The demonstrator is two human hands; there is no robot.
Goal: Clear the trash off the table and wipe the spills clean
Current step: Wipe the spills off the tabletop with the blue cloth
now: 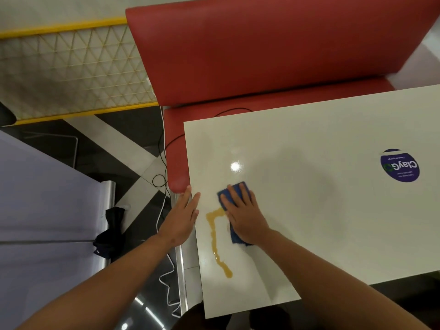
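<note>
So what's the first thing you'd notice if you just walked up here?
Probably the yellow spill trailing down the left part of the white table. Right beside it, the right hand presses a blue cloth flat at the spill's top end, while the left hand rests on the table's left edge. Behind the table stands a big red bench.

You have one white desk (309,144) before you, carrying one blue cloth (235,190), one yellow spill (215,236) and one round purple sticker (400,166). Two hands are in view, your left hand (182,216) and your right hand (244,215). Beyond the desk you can count one red bench seat (262,53), and on the floor one black cable (164,148) and one white cable (166,277).
</note>
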